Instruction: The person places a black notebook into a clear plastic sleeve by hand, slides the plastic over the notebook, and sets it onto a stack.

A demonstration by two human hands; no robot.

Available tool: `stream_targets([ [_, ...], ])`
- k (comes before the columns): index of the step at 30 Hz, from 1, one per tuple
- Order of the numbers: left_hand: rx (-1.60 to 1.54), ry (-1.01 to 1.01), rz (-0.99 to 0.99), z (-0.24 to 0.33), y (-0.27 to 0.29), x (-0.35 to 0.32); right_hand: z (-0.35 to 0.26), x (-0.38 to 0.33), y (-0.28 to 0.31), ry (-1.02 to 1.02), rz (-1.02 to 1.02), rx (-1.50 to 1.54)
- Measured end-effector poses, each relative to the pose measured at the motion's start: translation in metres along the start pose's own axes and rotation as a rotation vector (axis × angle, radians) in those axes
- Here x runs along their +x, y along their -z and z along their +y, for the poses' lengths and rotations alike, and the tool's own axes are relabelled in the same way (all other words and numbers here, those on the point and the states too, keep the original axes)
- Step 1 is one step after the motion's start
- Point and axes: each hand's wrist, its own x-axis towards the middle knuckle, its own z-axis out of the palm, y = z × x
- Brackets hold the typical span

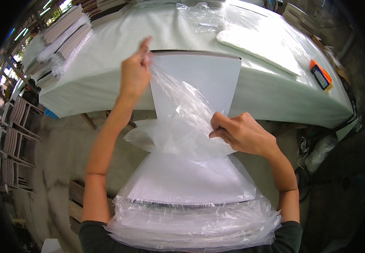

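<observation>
A clear plastic bag is stretched slantwise between my two hands. My left hand is closed on its upper end, beside the far left corner of a stack of white sheets. My right hand is closed in a fist on the bag's other side, lower and to the right. The stack's far end lies against the table edge, with thin dark edges showing; the bag hides its near part. Closer to my body are more white sheets under clear plastic, with a thick pile of crumpled plastic bags nearest me.
The table has a pale green cover. On it are loose plastic film, a white padded slab and an orange and dark blue object. Wrapped stacks stand far left, chairs at left, a wooden pallet below.
</observation>
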Motion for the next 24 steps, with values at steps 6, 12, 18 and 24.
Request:
stream_targets([
  [6, 0.408, -0.417, -0.499, 0.072, -0.033, -0.059, -0.006, 0.008, 0.01, -0.367, 0.471, 0.665],
  [12, 0.219, -0.025, -1.102, 0.027, 0.023, -0.036, 0.022, -0.015, 0.017, -0.136, -0.509, 0.784],
  [18, -0.146, 0.156, -0.934, 0.016, 0.036, -0.054, 0.028, -0.017, 0.008, 0.035, -0.13, 1.138],
  [24, 0.379, 0.02, -0.516, 0.049, 0.006, -0.035, 0.014, 0.016, 0.012, -0.281, 0.332, 0.834],
])
